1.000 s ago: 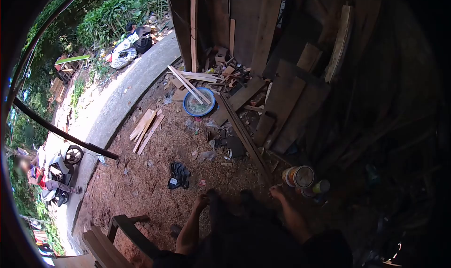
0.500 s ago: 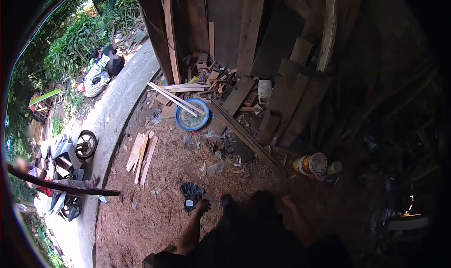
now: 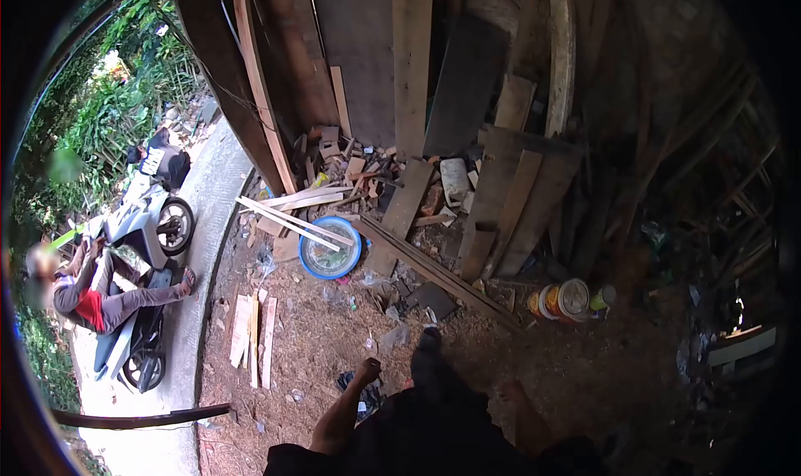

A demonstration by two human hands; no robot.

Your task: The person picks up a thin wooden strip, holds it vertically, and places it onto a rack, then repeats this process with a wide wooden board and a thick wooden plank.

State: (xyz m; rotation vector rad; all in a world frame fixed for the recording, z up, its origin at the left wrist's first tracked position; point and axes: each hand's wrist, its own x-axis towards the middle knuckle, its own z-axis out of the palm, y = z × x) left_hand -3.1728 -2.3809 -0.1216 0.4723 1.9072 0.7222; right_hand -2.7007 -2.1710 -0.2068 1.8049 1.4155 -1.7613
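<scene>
My left hand hangs low over the ground with its fingers curled closed; I see nothing in it. Just behind it, partly covered by the hand and forearm, lies a crumpled black plastic bag with a pale label. My right hand is down at my other side in deep shade, and its fingers are too dim to make out. Between the two hands, my dark shoe shows on the sawdust-strewn ground. Neither hand visibly touches any object.
A blue-rimmed basin has wooden strips lying across it. Cut boards lie left of it, and paint buckets stand at right. Planks lean against the wall. Outside, a person rides a motorcycle on the concrete path.
The motorcycle and its rider have moved up along the path. My view has shifted, and my left forearm now covers part of the black bag. A shoe has come forward.
</scene>
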